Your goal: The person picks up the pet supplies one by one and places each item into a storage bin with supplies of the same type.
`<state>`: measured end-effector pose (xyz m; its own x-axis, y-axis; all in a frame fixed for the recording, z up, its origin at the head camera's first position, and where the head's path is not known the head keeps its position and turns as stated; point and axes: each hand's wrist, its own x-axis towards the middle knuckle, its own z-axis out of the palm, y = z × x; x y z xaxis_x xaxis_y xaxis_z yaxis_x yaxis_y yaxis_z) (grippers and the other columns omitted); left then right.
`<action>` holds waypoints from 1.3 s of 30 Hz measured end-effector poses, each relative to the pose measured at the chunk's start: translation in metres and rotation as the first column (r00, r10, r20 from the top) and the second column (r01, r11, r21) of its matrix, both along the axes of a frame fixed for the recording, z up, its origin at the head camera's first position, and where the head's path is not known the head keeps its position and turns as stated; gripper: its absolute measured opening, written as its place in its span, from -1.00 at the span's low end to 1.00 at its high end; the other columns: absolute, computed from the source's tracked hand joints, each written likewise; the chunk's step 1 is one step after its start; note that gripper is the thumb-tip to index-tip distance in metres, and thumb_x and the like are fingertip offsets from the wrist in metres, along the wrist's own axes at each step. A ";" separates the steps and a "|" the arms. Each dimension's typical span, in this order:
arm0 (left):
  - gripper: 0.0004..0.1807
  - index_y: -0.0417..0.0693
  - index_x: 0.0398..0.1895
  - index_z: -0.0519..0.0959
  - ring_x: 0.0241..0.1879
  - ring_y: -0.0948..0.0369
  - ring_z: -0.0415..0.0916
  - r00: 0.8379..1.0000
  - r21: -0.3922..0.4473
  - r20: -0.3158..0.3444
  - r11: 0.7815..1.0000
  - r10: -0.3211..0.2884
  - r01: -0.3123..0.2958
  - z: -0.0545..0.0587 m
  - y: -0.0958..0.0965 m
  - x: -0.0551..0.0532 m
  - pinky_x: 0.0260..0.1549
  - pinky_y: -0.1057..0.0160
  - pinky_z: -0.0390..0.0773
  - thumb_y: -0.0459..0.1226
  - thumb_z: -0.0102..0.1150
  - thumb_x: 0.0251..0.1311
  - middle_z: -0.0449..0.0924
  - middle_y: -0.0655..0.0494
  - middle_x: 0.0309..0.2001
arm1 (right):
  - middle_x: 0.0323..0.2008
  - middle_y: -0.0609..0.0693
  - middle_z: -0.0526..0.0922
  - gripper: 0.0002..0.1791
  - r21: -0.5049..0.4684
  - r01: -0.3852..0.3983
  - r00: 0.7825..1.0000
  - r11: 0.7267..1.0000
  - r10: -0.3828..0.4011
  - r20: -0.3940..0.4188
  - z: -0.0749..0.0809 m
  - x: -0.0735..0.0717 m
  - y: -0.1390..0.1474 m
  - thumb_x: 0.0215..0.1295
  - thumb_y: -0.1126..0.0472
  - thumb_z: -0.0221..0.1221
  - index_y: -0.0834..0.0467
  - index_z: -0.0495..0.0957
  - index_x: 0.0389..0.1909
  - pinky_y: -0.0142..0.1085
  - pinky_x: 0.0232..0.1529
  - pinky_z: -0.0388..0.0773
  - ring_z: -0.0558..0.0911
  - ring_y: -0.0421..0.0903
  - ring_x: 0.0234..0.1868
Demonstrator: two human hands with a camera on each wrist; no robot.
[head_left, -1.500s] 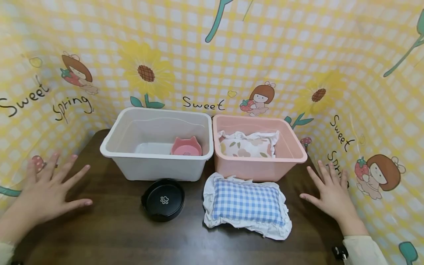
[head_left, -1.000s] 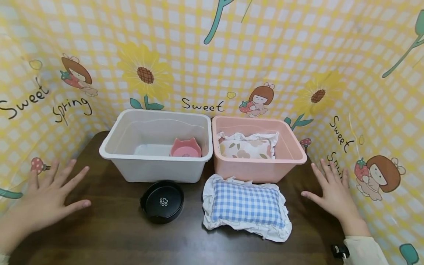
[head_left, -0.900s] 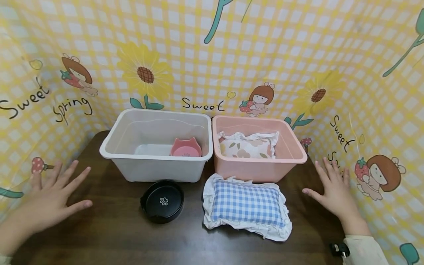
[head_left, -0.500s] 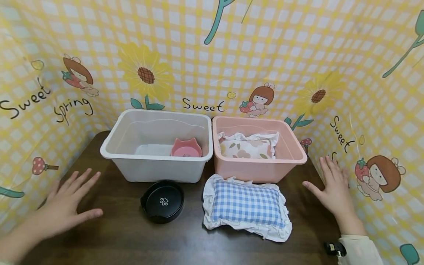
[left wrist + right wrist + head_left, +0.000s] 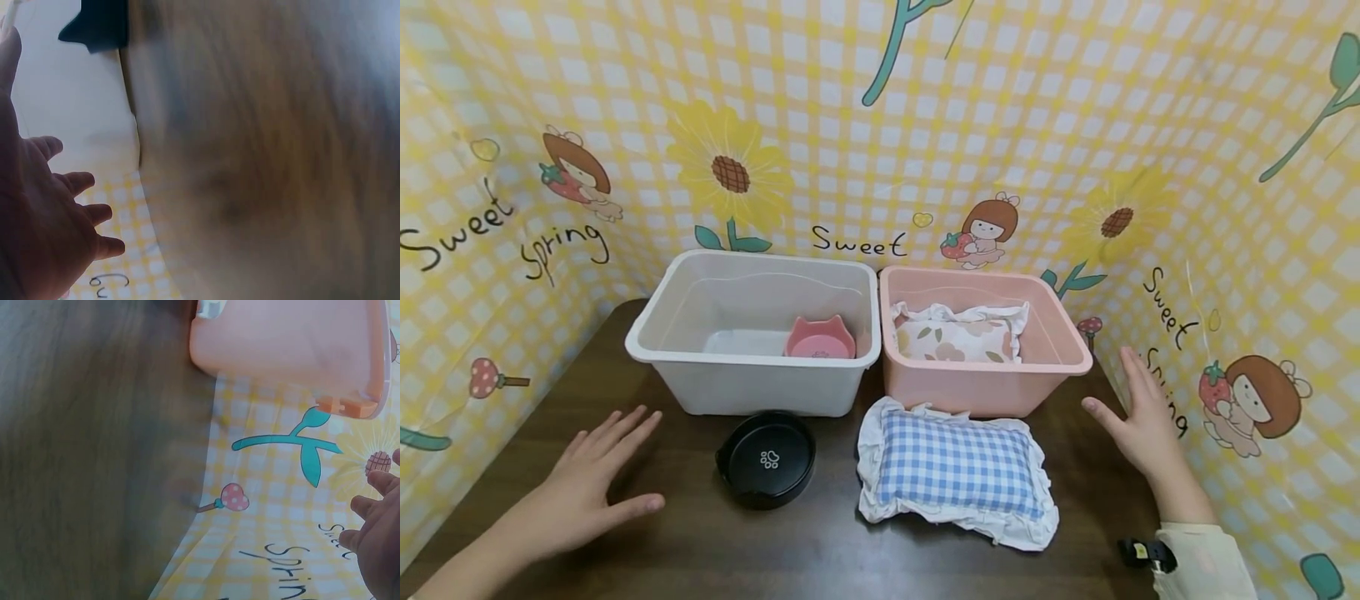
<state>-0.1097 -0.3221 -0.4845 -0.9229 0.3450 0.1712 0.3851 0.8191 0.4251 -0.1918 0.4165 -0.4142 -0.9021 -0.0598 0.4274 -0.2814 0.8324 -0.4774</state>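
I faced a yellow-and-white checked sheet (image 5: pixel 850 142) that rose behind the dark brown wooden table (image 5: pixel 790 562) and closed it in on my left and right, softly creased in places. Printed on it I saw brown-centred sunflowers (image 5: pixel 731 173), cartoon figures (image 5: pixel 988 227) hugging strawberries, green stems (image 5: pixel 892 56), and black lettering (image 5: pixel 860 242) that read "Sweet" and "spring". The table's far left corner was rounded, and a pale sheen of light lay on the wood near me.
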 end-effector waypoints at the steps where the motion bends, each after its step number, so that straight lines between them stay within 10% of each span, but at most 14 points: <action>1: 0.16 0.21 0.68 -0.10 0.52 -0.48 -0.19 1.000 0.009 0.004 1.000 0.000 0.000 0.000 0.003 0.000 0.31 -0.58 -0.46 0.07 0.45 0.16 -0.09 -0.33 0.61 | 0.63 0.25 -0.07 0.06 -0.011 0.001 1.000 1.000 -0.001 0.007 0.000 -0.001 -0.001 0.33 -0.02 0.36 0.03 -0.10 0.67 0.51 0.39 -0.12 -0.05 0.43 0.58; 12: 0.06 0.19 0.67 -0.03 0.48 -0.46 -0.07 0.995 0.176 0.094 0.983 0.034 -0.050 0.002 0.033 0.003 0.15 -0.66 0.04 0.01 0.41 0.24 0.02 -0.31 0.58 | 0.63 0.22 -0.06 0.02 -0.039 0.018 0.999 0.999 -0.016 0.050 0.005 -0.017 -0.010 0.39 -0.08 0.29 -0.09 -0.13 0.67 0.54 0.31 0.03 0.01 0.43 0.57; 29: -0.09 -0.20 0.49 0.28 0.34 -0.38 0.30 0.949 0.196 0.169 0.934 0.267 -0.298 0.003 0.077 0.003 0.11 -0.44 0.38 0.20 0.26 0.30 0.33 -0.38 0.40 | 0.60 0.26 0.05 -0.15 -0.191 0.007 0.998 0.982 0.005 0.063 0.002 -0.040 -0.021 0.48 -0.06 0.20 0.03 0.03 0.64 0.41 0.45 -0.05 0.03 0.34 0.59; 39: -0.12 -0.24 0.39 0.41 0.19 -0.25 0.56 0.935 0.245 0.215 0.911 0.282 -0.331 -0.002 0.091 0.003 0.09 -0.19 0.59 0.22 0.29 0.25 0.54 -0.33 0.26 | 0.60 0.24 0.09 -0.21 -0.222 0.017 0.997 0.975 0.000 0.080 -0.001 -0.046 -0.026 0.50 0.04 0.19 0.05 0.08 0.63 0.36 0.48 -0.03 0.07 0.35 0.58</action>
